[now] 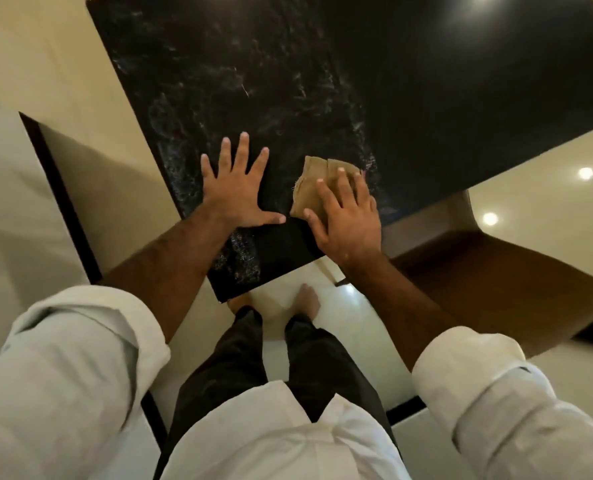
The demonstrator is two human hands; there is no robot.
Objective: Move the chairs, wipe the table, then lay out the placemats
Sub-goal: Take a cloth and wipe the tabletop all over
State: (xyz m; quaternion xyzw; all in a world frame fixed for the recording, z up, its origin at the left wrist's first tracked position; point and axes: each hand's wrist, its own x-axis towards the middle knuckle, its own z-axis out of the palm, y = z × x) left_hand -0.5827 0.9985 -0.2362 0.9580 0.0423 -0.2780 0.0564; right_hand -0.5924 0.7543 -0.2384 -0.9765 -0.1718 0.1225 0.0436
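Note:
A black glossy table (pixel 322 64) fills the upper middle of the head view, streaked with wet wipe marks on its left half. My left hand (pixel 236 192) lies flat on the table near its front corner, fingers spread. Just to its right, my right hand (pixel 347 213) presses a folded tan cloth (pixel 317 178) onto the table with straight fingers. A brown chair (pixel 478 282) stands to the right, off the table's front edge.
A beige chair with a dark edge (pixel 90 188) stands to the left of the table. Shiny cream floor tiles (pixel 537 168) surround the table. My bare feet (pixel 307 299) stand at the table's front corner.

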